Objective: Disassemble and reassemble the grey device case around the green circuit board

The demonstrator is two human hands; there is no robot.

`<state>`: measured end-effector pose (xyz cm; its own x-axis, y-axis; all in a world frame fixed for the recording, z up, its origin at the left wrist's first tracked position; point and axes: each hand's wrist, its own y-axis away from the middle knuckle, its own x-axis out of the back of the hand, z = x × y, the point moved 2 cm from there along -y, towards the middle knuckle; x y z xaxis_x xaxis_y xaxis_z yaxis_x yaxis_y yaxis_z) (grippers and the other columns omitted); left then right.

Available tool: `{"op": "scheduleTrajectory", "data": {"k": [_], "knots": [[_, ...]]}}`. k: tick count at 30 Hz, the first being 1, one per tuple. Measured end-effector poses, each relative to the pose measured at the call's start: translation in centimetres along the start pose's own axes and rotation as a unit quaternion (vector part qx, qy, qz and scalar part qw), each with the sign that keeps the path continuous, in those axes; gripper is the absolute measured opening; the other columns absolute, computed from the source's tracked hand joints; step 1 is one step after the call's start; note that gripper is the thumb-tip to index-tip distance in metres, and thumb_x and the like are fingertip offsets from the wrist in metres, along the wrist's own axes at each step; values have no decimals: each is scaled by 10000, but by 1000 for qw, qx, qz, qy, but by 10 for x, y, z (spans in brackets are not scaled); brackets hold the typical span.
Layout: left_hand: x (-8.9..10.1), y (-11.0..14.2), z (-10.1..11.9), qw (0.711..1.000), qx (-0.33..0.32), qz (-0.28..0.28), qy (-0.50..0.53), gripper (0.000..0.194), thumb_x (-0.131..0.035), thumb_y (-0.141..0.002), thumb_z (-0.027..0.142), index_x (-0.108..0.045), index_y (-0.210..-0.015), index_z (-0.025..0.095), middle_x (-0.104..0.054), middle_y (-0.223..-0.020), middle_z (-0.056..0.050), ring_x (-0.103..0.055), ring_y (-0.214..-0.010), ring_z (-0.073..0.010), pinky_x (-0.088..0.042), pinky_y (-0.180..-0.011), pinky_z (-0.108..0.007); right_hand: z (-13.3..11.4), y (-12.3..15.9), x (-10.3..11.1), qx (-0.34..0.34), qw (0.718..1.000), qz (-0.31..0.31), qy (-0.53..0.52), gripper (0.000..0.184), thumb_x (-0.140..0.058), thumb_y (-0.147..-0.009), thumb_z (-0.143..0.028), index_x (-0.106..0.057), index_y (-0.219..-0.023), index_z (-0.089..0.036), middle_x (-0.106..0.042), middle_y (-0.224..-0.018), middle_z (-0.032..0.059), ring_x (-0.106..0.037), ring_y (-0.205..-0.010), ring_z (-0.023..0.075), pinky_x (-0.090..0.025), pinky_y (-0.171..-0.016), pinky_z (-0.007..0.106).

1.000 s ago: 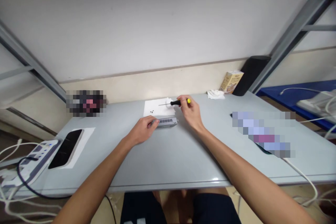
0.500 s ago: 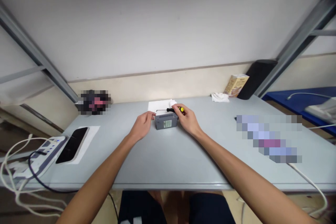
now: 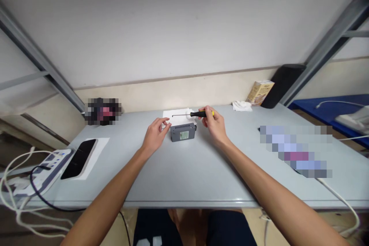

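Observation:
A grey slotted metal box (image 3: 190,135) with a pale label stands on its long side on the table. In my right hand (image 3: 213,123) is a screwdriver (image 3: 194,114) with a black and yellow handle, its shaft level and pointing left above the paper behind the box. At the tip sits a small dark speck, too small to name. Beside the box's left end is my left hand (image 3: 154,134), thumb and fingers apart, with nothing seen between them. White paper (image 3: 167,113) lies behind the box, and a small white round thing shows behind the screwdriver.
A phone (image 3: 79,159) rests on paper at left, beside a power strip (image 3: 43,173) with tangled cables. At the back right are a crumpled tissue (image 3: 241,105), a yellow carton (image 3: 260,92) and a black cylinder (image 3: 284,86). Blurred-out items lie on both sides.
My right hand has moved right and away from the box with the screwdriver, which is slightly higher. My left fingers have spread and drawn back a little from the box.

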<state>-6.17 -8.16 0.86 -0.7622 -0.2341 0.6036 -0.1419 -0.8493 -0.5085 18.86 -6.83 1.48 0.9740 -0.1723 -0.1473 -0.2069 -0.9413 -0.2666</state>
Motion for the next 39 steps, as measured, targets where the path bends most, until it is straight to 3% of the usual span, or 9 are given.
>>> {"op": "scheduleTrajectory", "data": {"k": [11,18,21,25,28,33,39], "knots": [[1,-1,-1,999,-34,18,-14,197,-641,-1000,341,-772,-973,197,-676,-828,-19,-490,-660,-144,-442,-689,-279,-2,7,-7,1,999,-50,-4,546,-599,-904,-742,-711,-905,-208,-590,-660,-8,-411,-532,117,-299,-521,276],[1,-9,-12,998,-2,21,-54,192,-635,-994,322,-788,-990,207,-706,-851,-24,-530,-668,-155,-463,-709,-288,1,4,-5,3,999,-46,-3,543,-594,-907,-740,-706,-907,-209,-601,-666,-7,-408,-526,116,-300,-511,280],[-2,-18,-22,994,28,-13,-102,170,-633,-986,274,-791,-981,211,-733,-921,-40,-607,-754,-178,-483,-754,-304,5,1,-2,-4,999,-33,-6,546,-596,-905,-741,-713,-910,-208,-600,-664,-9,-405,-525,114,-295,-510,279],[-6,-20,-34,984,22,-85,-157,201,-600,-1013,288,-789,-1021,222,-731,-1010,-57,-677,-985,-232,-507,-861,-334,8,-3,1,-19,1000,-6,-12,574,-598,-886,-767,-716,-906,-205,-589,-644,-11,-401,-520,113,-291,-504,276],[-7,-18,-39,980,28,-98,-170,230,-579,-1029,322,-791,-1046,236,-724,-1032,-57,-679,-1029,-240,-520,-877,-338,8,-3,2,-21,1000,-6,-9,584,-592,-882,-778,-709,-898,-206,-591,-644,-10,-404,-516,115,-299,-503,277],[-5,-18,-43,989,31,-84,-115,266,-578,-1029,356,-787,-1123,222,-715,-1038,-65,-666,-1012,-228,-514,-899,-341,8,-2,0,-18,999,-27,-12,564,-577,-903,-760,-698,-924,-210,-600,-671,-9,-403,-525,118,-299,-511,280],[3,-12,-30,999,-18,-28,21,300,-664,-984,395,-763,-1202,215,-705,-999,-52,-558,-776,-163,-511,-803,-310,6,0,-3,-34,998,-44,-19,568,-583,-892,-768,-688,-922,-210,-596,-677,-9,-406,-526,118,-318,-515,281]]}}
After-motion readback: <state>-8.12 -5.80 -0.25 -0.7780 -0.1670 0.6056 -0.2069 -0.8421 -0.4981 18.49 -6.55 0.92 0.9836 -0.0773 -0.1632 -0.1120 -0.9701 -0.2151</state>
